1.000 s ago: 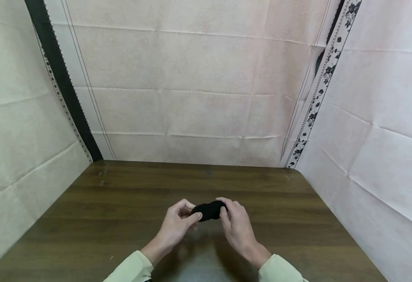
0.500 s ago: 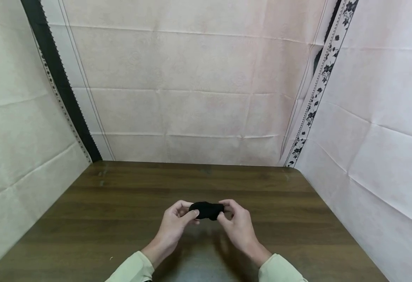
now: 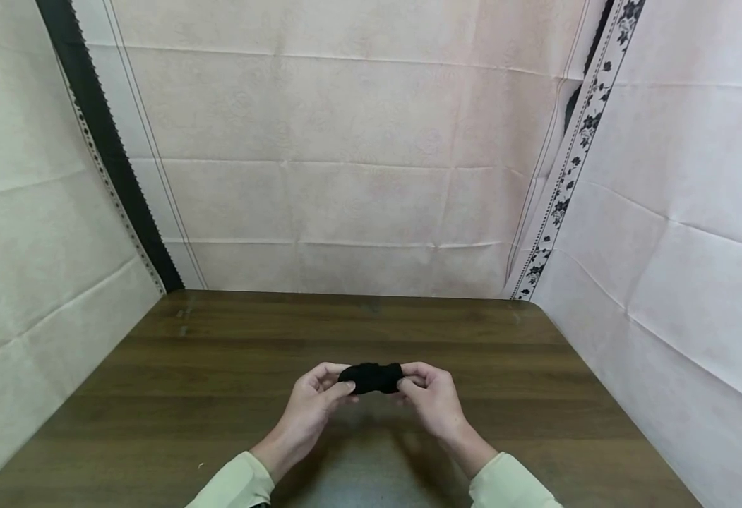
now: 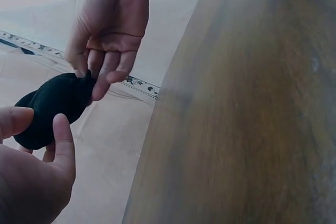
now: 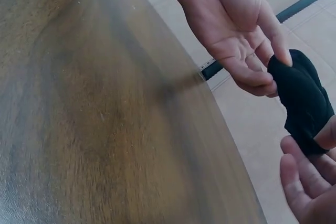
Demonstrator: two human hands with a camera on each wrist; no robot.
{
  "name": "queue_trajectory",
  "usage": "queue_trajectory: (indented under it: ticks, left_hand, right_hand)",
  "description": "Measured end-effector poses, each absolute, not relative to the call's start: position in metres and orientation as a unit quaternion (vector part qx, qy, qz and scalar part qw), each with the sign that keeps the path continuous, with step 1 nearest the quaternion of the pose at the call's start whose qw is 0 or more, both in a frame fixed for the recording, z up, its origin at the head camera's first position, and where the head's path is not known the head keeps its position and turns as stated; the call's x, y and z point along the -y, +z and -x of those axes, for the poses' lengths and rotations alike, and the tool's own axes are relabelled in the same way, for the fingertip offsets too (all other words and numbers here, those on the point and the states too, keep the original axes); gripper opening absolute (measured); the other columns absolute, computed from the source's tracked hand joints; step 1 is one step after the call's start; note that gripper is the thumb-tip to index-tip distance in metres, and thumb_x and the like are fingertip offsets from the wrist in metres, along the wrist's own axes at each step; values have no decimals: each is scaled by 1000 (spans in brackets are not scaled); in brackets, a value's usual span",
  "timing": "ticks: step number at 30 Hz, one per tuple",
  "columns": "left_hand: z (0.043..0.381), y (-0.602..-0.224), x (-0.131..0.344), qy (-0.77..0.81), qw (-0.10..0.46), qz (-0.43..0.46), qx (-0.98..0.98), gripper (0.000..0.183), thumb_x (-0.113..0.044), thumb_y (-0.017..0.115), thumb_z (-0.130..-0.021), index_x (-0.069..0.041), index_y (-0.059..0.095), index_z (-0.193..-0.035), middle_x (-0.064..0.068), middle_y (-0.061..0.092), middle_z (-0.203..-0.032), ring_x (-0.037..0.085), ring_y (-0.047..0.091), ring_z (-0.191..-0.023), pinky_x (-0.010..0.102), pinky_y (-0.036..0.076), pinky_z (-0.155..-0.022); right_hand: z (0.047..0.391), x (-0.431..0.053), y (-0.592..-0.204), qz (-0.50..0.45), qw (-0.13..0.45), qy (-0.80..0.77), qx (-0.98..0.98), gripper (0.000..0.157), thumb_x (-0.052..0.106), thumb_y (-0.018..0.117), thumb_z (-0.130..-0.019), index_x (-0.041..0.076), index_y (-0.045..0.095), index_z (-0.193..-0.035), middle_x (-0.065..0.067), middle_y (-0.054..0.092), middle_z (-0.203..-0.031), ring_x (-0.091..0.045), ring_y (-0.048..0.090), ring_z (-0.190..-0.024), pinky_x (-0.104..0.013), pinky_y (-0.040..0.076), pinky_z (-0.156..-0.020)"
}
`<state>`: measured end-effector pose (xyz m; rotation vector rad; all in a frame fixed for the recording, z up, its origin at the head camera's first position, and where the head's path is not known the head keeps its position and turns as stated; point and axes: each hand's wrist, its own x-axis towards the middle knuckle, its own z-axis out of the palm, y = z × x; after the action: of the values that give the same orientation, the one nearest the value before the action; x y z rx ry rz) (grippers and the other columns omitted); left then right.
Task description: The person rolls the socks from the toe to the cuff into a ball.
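A small black bundle of soft fabric, like a rolled-up sock (image 3: 371, 378), is held above the table between both hands. My left hand (image 3: 307, 408) pinches its left end, thumb on the near side and fingers behind. At the opposite end, my right hand (image 3: 435, 403) pinches the fabric between thumb and fingers. The left wrist view shows the bundle (image 4: 55, 106) plump, with a small tip drawn out toward the right hand (image 4: 118, 30). From the right wrist, folds run along the black fabric (image 5: 302, 95), and the left thumb presses its upper end.
Beneath the hands lies a brown wood-grain table (image 3: 250, 339). Pale creased cloth hangs at the back (image 3: 371, 176) and along both sides. A dark strip (image 3: 110, 141) marks the left corner, a floral border (image 3: 574, 169) the right. A tiny pale speck (image 3: 200, 465) lies on the table.
The bundle has shifted slightly left and sits more level. My right hand has moved its grip, and its thumb and fingers now pinch the right end. The left hand keeps its hold.
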<state>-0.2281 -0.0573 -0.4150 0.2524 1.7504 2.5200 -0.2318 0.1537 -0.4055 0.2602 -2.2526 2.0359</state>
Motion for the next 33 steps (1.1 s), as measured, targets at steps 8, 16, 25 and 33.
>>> queue_trajectory:
  ticks: [8,16,25,33]
  left_hand:
    - [230,-416,63,805,67,-89,-582,24,6,63,-91,9,62,-114,19,62,-117,27,64,-105,47,51,-93]
    - [234,-415,67,785,79,-97,-607,24,5,56,-92,6,64,-114,16,65,-116,27,63,-105,49,50,-93]
    - [237,-416,71,766,89,-116,-625,25,7,50,-90,7,63,-111,16,63,-112,26,62,-100,37,53,-83]
    - [236,-413,74,744,90,-133,-649,27,9,51,-87,6,64,-111,12,63,-108,25,61,-99,46,50,-92]
  right_hand:
    - [231,-152,-406,-89,59,690,716,23,-12,61,-88,-5,71,-108,-18,73,-95,-27,71,-86,-41,58,-80]
    - [231,-150,-406,-129,74,660,737,42,-18,57,-83,3,71,-117,-15,72,-97,-21,68,-88,-25,53,-77]
    - [233,-151,-404,-182,95,586,783,30,-14,55,-87,7,75,-96,-6,72,-90,-15,64,-79,-26,53,-71]
    - [233,-160,-398,-216,32,546,809,21,-6,53,-96,4,70,-101,-11,64,-85,-18,58,-69,-27,49,-61]
